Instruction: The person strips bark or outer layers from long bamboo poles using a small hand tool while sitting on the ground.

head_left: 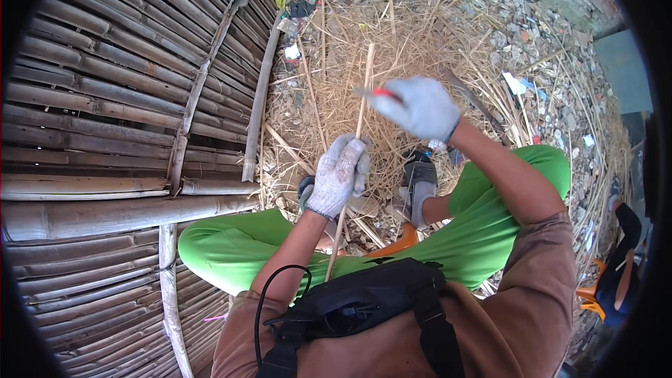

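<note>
A long, thin bamboo stick (368,66) stands slanted in front of me, its lower end reaching back toward my lap. My left hand (337,173), in a whitish knitted glove with brown stains, is closed round its middle. Above and to the right, my gloved right hand (423,106) grips a knife with a red handle (387,93). The knife's short blade points left and lies at or across the upper part of the stick; whether it touches I cannot tell. My fingers partly cover the handle.
Pale bamboo shavings (413,35) cover the rubble-strewn ground around my feet. A bamboo slat wall (126,84) rises on the left. Under me shows an orange seat (400,239). Another person (619,273) sits at the far right. A black bag (360,297) hangs on my chest.
</note>
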Action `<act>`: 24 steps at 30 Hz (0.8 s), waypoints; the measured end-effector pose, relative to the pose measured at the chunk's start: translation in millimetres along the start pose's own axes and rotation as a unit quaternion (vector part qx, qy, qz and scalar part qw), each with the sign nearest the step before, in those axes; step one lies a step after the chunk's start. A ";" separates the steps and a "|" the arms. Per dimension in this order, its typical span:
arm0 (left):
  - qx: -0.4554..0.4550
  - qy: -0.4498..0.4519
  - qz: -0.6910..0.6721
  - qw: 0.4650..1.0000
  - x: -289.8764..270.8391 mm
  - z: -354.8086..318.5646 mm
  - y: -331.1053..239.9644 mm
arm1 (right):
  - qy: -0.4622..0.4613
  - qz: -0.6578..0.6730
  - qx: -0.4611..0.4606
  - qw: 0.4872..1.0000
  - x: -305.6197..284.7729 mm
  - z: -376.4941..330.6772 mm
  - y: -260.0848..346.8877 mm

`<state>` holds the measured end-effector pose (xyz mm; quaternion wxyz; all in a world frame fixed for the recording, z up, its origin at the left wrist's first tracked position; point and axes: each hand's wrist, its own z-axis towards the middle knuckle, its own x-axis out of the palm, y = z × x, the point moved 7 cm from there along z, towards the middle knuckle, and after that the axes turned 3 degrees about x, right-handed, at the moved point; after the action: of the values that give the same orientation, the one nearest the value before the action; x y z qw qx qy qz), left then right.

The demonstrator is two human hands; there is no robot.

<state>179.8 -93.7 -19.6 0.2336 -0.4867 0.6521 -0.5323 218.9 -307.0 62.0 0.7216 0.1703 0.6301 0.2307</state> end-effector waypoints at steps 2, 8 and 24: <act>0.002 0.005 -0.002 1.000 3.0 1.0 -1.6 | 0.080 -0.066 -0.043 0.994 25.0 -14.0 13.8; 0.022 0.023 0.014 0.999 10.6 -8.8 -3.6 | 0.048 -0.162 -0.015 0.985 5.9 7.3 -13.0; -0.016 0.056 -0.079 0.995 5.9 5.7 12.4 | 0.027 -0.007 0.058 0.998 -8.0 -1.2 -23.4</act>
<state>177.2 -102.1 -31.6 0.1463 -0.5093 0.6322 -0.5653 219.8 -331.0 56.0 0.6950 0.2012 0.6626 0.1935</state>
